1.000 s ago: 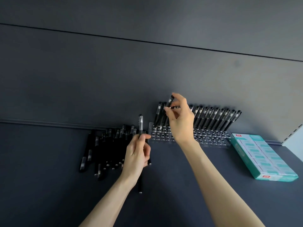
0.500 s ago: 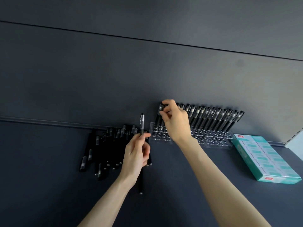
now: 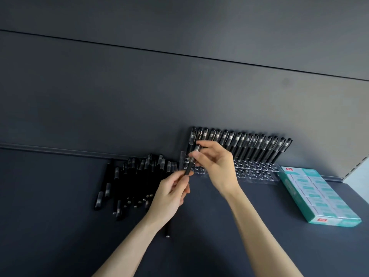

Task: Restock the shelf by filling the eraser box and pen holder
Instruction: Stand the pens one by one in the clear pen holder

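Dark grey shelf (image 3: 60, 226), matching back panel (image 3: 139, 86)

We see only our two arms, each bare from the fingertips back past the wrist to the lower edge of the view: the left hand (image 3: 169, 194) with its forearm (image 3: 127, 250), and the right hand (image 3: 217, 166) with its forearm (image 3: 265, 236). The fingers (image 3: 209, 145) are long and slim, with faint creases at the knuckles. Behind them the wrists (image 3: 229, 188) narrow, and the forearms then widen, smooth and uncovered, toward us.
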`<state>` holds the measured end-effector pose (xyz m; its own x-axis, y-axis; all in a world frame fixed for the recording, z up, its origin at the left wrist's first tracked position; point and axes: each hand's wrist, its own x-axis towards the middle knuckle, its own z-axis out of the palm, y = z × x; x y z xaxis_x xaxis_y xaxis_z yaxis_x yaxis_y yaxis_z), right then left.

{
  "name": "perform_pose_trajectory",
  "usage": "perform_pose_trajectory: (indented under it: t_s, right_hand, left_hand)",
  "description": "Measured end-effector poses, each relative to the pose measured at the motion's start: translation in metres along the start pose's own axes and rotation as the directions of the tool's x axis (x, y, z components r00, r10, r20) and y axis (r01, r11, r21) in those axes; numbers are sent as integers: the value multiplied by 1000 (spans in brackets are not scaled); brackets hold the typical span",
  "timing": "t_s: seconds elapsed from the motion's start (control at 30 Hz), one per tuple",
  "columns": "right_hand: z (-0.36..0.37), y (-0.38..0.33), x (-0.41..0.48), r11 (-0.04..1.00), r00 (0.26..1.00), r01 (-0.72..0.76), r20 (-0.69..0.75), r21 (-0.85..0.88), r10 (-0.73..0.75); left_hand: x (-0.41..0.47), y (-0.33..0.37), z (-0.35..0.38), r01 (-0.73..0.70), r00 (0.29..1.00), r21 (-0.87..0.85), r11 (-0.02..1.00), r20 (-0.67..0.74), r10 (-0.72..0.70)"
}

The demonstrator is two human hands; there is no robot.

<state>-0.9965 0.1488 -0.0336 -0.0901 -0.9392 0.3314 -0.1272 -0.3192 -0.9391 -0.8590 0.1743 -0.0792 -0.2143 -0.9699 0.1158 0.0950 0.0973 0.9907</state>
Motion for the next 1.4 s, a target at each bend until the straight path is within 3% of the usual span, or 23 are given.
perform_pose_trajectory:
  t_s: [0.1, 0.17, 0.23, 0.4, 0.53, 0.87, 1.07, 1.4]
  right_hand:
    - [-4, 0, -6, 995, 998, -14, 59, 102, 8]
    - [-7, 0, -8, 997, 997, 3, 78, 79, -9]
    - [-12, -3, -6, 998, 998, 55, -11, 24, -55]
    - [-23, -12, 17, 971, 921, 177, -320, -163, -222]
    - [-18, -10, 33, 915, 881, 257, -313, -311, -354]
    - [-16, -1, 46, 854, 880, 295, -226, -428, -417]
    - [-9, 7, 52, 849, 915, 266, -158, -456, -371]
    - [-7, 26, 49, 747, 934, 262, -34, -611, -356]
  left_hand:
    - [0, -2, 0, -59, 998, 70, 996, -9, 60]
    - [-2, -1, 2, -36, 999, 52, 998, -32, 38]
    - [-1, -1, 3, -62, 994, 96, 993, -85, 70]
    - [34, 4, -12, -125, 963, 499, 858, -145, 225]
    - [67, -2, -17, -71, 987, 677, 732, -61, 152]
    - [85, -9, -19, -118, 980, 694, 710, -34, 195]
    - [83, -9, -18, -105, 982, 679, 727, -45, 184]
    - [83, -8, -18, -89, 984, 708, 700, -47, 173]
